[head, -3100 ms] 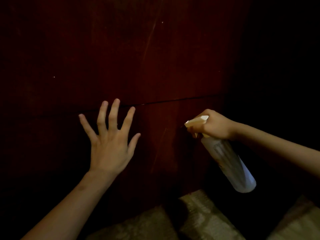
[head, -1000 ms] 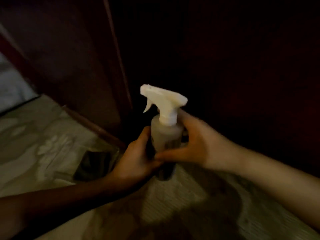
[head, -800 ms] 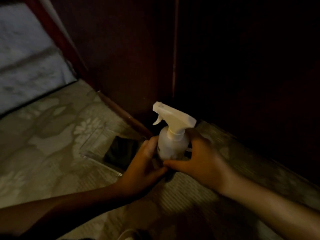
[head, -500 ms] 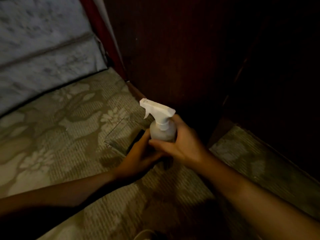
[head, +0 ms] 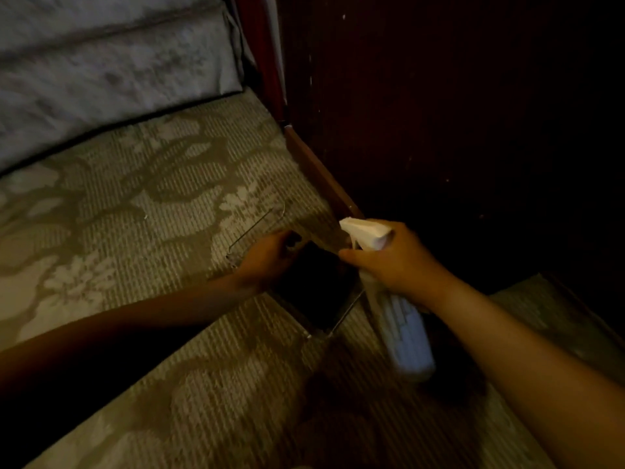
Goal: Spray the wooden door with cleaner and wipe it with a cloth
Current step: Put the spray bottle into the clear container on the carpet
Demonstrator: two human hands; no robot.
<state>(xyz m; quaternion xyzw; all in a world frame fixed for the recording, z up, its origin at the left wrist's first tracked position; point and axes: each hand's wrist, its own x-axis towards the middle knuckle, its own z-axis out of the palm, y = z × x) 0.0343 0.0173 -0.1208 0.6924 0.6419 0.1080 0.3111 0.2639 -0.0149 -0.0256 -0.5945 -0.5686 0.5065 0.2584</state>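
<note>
Fingers [head: 351,257] of the right hand [head: 395,262] are curled tight round the neck of the spray bottle [head: 402,333], just under its white top. The bottle hangs tipped, with its fat end down and low over the floor. A moment ago both hands were round the bottle. Now the left hand [head: 270,255] has let go and moved to a dark flat thing [head: 314,286] lying in a clear tray [head: 253,228] just beside the bottle. Its fingers are bent at the edge of that dark thing, but it is too dim to tell if they grip it yet. I think it may be the cloth, so the spraying looks done and the wiping comes next. The wooden door [head: 439,130] stands close behind the hands, very dark. The tray sits on the carpet floor [head: 135,214], which has a leafy pattern.
</note>
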